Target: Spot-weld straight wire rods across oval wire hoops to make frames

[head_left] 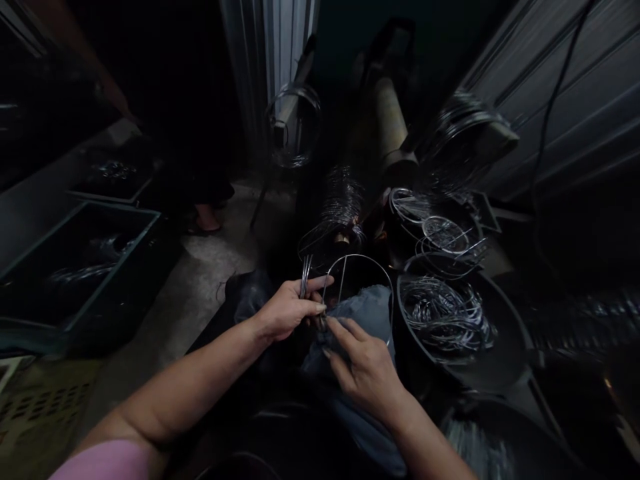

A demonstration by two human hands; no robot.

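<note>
A thin wire hoop (367, 259) stands up over my lap, a straight length of wire crossing inside it. My left hand (287, 310) pinches the hoop's left side between thumb and fingers. Several short wires (305, 275) in a bundle stick up from the same hand. At the hoop's lower left my right hand (363, 363) has its fingertips closed on the wire, close to the left thumb. Just what lies between the right fingertips is hidden. A blue-grey cloth (367, 313) covers my lap under the hoop.
A black basin (510, 373) on the right holds coiled wires (445, 313). Behind it sits a container of wire rings (445, 233). A wire coil (343, 197) stands ahead. On the left are a glass-like tank (117, 205), a yellow crate (50, 403) and another person's foot (207, 219).
</note>
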